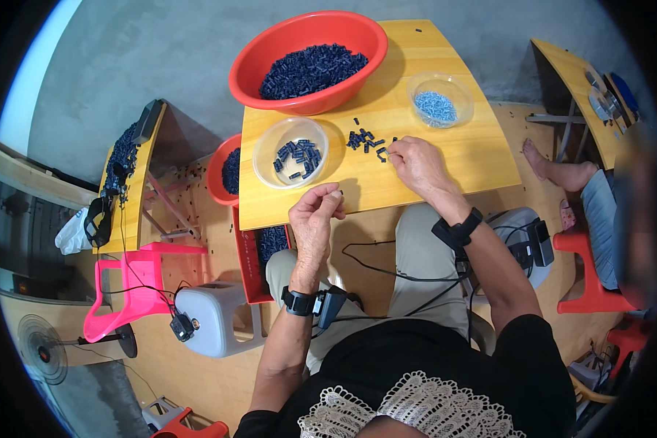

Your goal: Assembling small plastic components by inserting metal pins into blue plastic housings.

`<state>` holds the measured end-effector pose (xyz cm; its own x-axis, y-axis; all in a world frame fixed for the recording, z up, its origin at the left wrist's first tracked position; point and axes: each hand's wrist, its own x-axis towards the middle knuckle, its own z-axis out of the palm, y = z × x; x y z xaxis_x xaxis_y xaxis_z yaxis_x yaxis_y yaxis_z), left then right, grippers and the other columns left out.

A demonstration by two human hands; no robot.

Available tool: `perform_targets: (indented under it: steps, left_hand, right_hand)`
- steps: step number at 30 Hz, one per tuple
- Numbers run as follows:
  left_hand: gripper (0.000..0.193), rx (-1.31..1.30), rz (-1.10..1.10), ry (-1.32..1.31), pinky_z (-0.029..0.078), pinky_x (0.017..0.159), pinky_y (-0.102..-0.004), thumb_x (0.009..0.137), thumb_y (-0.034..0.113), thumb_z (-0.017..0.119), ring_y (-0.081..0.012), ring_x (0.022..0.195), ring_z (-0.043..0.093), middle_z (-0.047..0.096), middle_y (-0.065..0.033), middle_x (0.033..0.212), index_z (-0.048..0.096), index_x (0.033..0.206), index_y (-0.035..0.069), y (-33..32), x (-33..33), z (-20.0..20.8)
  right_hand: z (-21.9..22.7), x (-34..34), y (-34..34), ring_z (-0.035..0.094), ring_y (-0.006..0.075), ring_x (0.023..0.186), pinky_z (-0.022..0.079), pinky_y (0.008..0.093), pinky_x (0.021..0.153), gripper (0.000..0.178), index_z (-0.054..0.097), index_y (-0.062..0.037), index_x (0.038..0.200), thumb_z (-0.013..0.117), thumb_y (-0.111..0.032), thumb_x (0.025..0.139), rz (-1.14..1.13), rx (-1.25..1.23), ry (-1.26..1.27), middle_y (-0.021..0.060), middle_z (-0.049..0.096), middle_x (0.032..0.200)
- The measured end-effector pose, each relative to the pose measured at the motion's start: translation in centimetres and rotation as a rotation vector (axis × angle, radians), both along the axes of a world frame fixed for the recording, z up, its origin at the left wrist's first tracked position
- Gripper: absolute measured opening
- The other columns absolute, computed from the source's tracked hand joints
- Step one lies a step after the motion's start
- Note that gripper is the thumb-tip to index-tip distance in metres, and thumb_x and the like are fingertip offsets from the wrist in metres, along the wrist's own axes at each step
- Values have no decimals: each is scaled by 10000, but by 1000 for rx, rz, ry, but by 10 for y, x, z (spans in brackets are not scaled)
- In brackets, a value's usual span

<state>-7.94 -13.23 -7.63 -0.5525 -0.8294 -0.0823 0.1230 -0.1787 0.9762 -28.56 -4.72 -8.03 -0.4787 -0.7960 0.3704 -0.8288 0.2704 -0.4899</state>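
Note:
My left hand (317, 213) is at the table's near edge with thumb and fingers pinched together. A bit of a small dark piece (341, 193) shows at its fingertips. Beyond it stands a clear round tub (261, 162) holding loose dark blue plastic pieces (304, 155). My right hand (419, 169) is over the tabletop, its fingertips closed together beside a small pile of the same dark pieces (365, 140). What those fingertips hold is too small to make out. Behind the right hand, a second clear tub (466, 109) contains small silvery-blue parts that look like screws (436, 107).
A large red basin (244, 77) full of dark pieces stands at the table's (416, 51) far left. On the floor are another red basin (215, 171) and a red crate (250, 255). Black cables (416, 277) run past my knees. A person (598, 219) sits at the right.

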Motion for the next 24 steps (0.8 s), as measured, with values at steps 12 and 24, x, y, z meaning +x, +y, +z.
perform_targets:
  steps: [12,24]
  left_hand:
    - [148,49,-33,8,507,585,-247,826,21,639,-125,652,606,647,-75,769,645,969,-15,1,1,-17]
    - [118,153,-64,36,501,605,-258,840,11,597,-145,668,607,640,-89,784,619,952,-17,7,-9,-6]
  right_hand:
    - [-11,2,-4,589,325,758,469,427,659,57,624,-37,759,602,-87,769,-38,-72,109,120,596,754]
    - [-11,0,7,608,178,621,475,299,575,47,611,-22,832,624,-42,792,47,-200,-209,85,629,725]
